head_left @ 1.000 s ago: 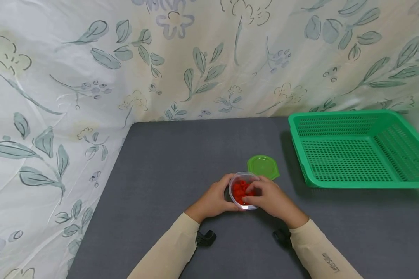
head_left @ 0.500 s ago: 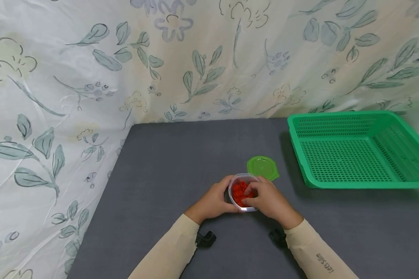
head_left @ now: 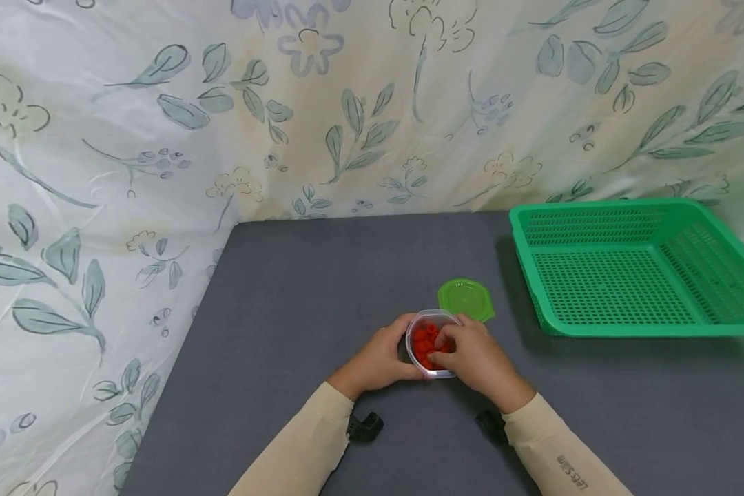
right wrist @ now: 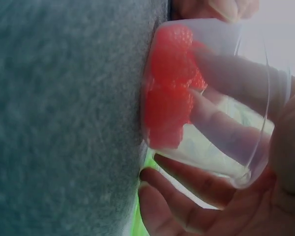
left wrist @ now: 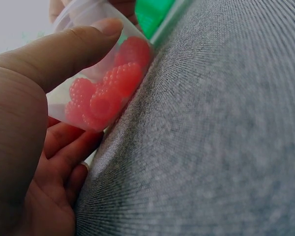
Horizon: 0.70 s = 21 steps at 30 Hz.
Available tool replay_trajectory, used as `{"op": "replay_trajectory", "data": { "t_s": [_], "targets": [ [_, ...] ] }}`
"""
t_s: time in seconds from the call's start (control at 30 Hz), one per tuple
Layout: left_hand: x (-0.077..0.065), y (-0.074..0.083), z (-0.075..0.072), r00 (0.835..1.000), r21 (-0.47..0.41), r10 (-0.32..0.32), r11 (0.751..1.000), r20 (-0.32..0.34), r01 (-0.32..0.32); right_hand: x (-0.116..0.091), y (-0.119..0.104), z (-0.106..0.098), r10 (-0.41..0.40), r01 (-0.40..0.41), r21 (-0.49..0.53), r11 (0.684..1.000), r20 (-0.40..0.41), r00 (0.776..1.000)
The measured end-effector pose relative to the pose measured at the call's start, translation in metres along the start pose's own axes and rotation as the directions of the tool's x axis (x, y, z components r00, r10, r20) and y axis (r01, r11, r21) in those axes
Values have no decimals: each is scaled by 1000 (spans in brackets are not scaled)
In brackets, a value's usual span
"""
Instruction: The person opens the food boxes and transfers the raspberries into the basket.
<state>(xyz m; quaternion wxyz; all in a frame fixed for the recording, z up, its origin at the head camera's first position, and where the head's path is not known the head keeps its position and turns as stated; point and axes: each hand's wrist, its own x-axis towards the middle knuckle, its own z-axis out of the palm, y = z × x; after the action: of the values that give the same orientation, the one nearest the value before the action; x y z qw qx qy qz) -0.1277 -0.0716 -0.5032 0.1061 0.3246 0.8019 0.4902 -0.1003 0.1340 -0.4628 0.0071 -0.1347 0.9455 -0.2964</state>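
Observation:
A clear plastic tub [right wrist: 206,147] stands on the grey table, with several red raspberries [head_left: 422,346] in its lower part. My left hand [head_left: 381,356] grips the tub from the left, thumb on the near side and fingers round the far side. From the right, my right hand [head_left: 482,362] reaches over the rim. In the right wrist view, its thumb and forefinger are inside the tub and pinch a raspberry [right wrist: 199,78] among the others. The remaining right fingers [right wrist: 182,206] lie outside, against or close to the tub wall; the exact contact is hard to tell.
Just behind the tub a light green lid [head_left: 466,298] lies flat on the table. A large green perforated basket [head_left: 632,329] stands at the right. Behind the grey tabletop [head_left: 322,282] and along its left side hangs a floral cloth [head_left: 359,83].
Both hands stay at the tub, with the right finger and thumb inside it throughout. The right forearm has shifted slightly to the left.

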Motion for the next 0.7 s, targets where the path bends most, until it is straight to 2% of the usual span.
{"op": "replay_trajectory", "data": {
  "t_s": [0.1,0.2,0.5,0.7],
  "targets": [
    [0,1,0,1000,-6,-6,1000,3,6,0,-3,1,-42,39,-58,998,-49,998],
    [-1,1,0,1000,-10,-12,1000,-1,12,0,-3,1,-77,71,-75,995,-72,994],
    [0,1,1,1000,-11,-26,1000,-8,26,0,3,-1,-57,57,72,996,-6,998],
    [0,2,1,999,-2,-39,999,-7,39,1,5,-1,-43,41,124,991,11,999]
  ]
}}
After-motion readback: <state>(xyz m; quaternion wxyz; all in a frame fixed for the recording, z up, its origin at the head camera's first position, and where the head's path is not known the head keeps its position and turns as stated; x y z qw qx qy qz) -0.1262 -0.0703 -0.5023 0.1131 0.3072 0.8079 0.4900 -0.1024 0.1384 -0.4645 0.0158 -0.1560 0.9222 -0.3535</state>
